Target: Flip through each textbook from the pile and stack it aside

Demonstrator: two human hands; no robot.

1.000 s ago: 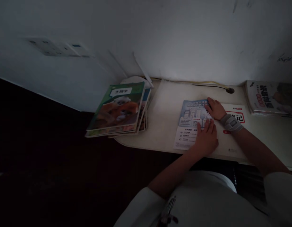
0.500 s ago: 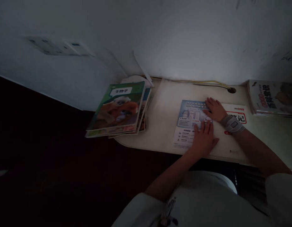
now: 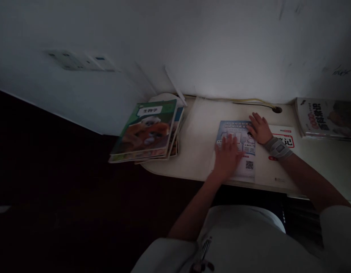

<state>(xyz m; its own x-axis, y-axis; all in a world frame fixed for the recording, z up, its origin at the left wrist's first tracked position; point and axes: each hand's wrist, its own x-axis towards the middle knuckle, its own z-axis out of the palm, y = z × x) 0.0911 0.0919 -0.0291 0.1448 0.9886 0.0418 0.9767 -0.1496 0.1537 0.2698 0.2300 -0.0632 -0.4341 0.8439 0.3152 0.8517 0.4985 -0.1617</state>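
An open booklet or folded cover lies on the pale desk; its left part is a blue printed page (image 3: 249,149) with a QR code, and its right part is a white cover (image 3: 280,167) with red-framed lettering. My left hand (image 3: 228,153), slightly blurred, is over the left side of the blue page with its fingers spread; whether it touches is hard to tell. Near the page's top right corner, my right hand (image 3: 260,129) rests with fingers apart, across the line between the blue and white parts. A grey band (image 3: 279,148) wraps the right wrist.
At the desk's left end a stack of books (image 3: 149,129), a green biology textbook on top, overhangs the edge. More books (image 3: 326,117) lie at the right. A yellow cable (image 3: 243,100) runs along the wall to a cable hole (image 3: 277,109). Wall sockets (image 3: 79,60) are at upper left.
My left hand has moved left across the blue page, uncovering the QR code. The right hand has stayed nearly in place, its fingers shifted slightly. The camera view has shifted a little.
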